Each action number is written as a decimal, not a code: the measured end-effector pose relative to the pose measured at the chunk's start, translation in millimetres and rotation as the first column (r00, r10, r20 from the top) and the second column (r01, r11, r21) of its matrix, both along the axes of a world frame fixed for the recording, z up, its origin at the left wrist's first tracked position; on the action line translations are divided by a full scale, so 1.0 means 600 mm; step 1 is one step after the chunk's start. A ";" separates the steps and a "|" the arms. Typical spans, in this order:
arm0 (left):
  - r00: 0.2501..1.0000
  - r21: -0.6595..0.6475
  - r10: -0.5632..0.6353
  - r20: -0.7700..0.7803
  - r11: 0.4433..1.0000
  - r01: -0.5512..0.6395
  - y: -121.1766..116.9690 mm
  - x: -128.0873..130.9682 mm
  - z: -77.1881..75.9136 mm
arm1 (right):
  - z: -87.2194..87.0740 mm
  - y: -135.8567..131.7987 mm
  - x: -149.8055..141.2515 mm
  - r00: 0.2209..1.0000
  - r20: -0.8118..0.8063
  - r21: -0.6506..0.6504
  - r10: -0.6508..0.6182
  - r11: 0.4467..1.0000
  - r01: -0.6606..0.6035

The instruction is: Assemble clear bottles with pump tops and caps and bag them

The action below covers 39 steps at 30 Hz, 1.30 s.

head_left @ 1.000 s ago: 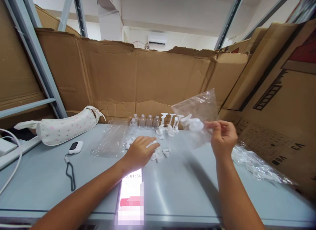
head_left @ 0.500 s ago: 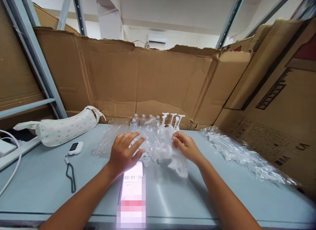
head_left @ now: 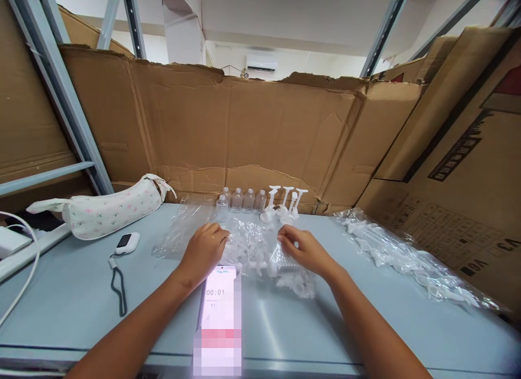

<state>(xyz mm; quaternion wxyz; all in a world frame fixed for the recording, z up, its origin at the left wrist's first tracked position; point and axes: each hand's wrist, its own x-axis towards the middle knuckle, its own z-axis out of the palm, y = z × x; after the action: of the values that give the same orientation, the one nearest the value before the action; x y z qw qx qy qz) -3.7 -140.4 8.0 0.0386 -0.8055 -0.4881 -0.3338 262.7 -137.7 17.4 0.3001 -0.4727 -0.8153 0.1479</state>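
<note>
L hand (head_left: 207, 246): fingers curled in, thumb & index tips together, look to be gripping film at the near-left edge of a clear bag (head_left: 260, 251). R hand (head_left: 303, 250): thumb & index closed in a pinch, prob. on film at the bag's right side; other fingers bent. Bag's on the table (head_left: 309, 335) b/w the hands, just past the phone (head_left: 217, 308), w/ bottles (head_left: 248, 201) & white pumps (head_left: 269, 213) behind.

To handle it well: light pinch, one layer per hand, pull evenly, keep it low so small bits don't tip out. Watch the L wrist near the phone.

Bag looks thin, shiny, v. crumpled, see-through; white plastic pcs show thru, bunched toward the right. Can't tell which are inside & which underneath.
</note>
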 end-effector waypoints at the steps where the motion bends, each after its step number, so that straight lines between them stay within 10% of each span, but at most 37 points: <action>1: 0.997 -0.104 -0.008 0.080 0.994 0.016 -0.002 0.002 0.002 | 0.000 -0.001 -0.001 1.000 0.026 0.011 0.003 1.000 -0.003; 5: 0.863 -0.395 0.063 0.501 0.904 0.163 -0.004 0.006 0.011 | 0.000 -0.004 0.001 0.991 0.131 0.062 0.008 0.998 -0.017; 9: 0.671 -0.410 0.093 0.735 0.850 0.331 0.001 0.005 0.014 | 0.000 -0.004 0.004 0.991 0.134 0.061 -0.004 0.998 -0.004; 13: 0.754 -0.450 0.025 0.657 0.815 0.365 0.003 0.002 0.013 | 0.003 -0.004 0.006 0.997 0.073 0.039 0.002 0.999 -0.004; 20: 0.744 -0.674 -0.197 0.639 0.323 0.664 -0.013 0.001 0.035 | 0.013 -0.012 0.008 0.997 0.019 -0.036 0.081 0.996 -0.081; 33: 0.702 -0.692 -0.156 0.695 0.120 0.711 -0.017 0.013 0.007 | 0.006 -0.025 -0.025 0.984 0.047 -0.016 0.169 0.986 -0.168; 39: 0.688 -0.623 -0.344 0.639 0.293 0.725 -0.021 0.025 0.014 | 0.005 -0.031 -0.037 0.993 0.111 0.131 0.036 0.990 -0.050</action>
<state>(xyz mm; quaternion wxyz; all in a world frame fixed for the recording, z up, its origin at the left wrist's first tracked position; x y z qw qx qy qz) 11.5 -152.9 16.6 -0.5715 -0.7486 -0.2742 -0.1946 240.6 -156.2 20.2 0.2830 -0.4412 -0.8485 0.0733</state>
